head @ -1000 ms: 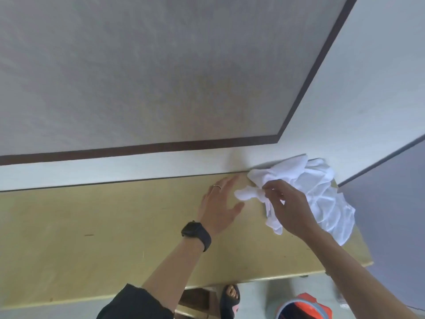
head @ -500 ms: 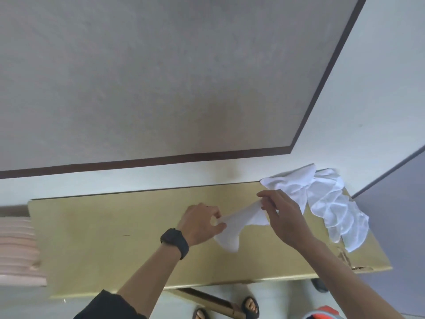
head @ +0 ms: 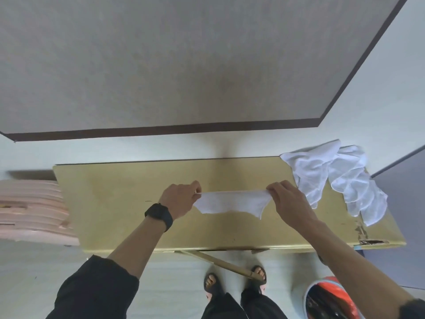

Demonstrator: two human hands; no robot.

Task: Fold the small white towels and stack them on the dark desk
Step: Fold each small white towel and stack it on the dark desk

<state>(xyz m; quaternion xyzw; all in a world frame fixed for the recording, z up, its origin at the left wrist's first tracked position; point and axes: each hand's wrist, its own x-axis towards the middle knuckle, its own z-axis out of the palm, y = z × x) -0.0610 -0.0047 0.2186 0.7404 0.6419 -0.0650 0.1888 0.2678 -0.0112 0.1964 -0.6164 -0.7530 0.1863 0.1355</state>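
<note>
left hand (head: 181,199) + right hand (head: 284,199): pinching towel (head: 230,202) corners | now stretched flat, was bunched | pile (head: 333,176) unmoved

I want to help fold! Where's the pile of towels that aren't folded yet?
In the head view, the unfolded towel pile lies crumpled on the desk's far right end, against the wall, just beyond the right hand.

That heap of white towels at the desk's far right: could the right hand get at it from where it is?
Probably yes. The right hand is close beside the towel pile with bare desk between, though it is pinching a stretched towel.
</note>
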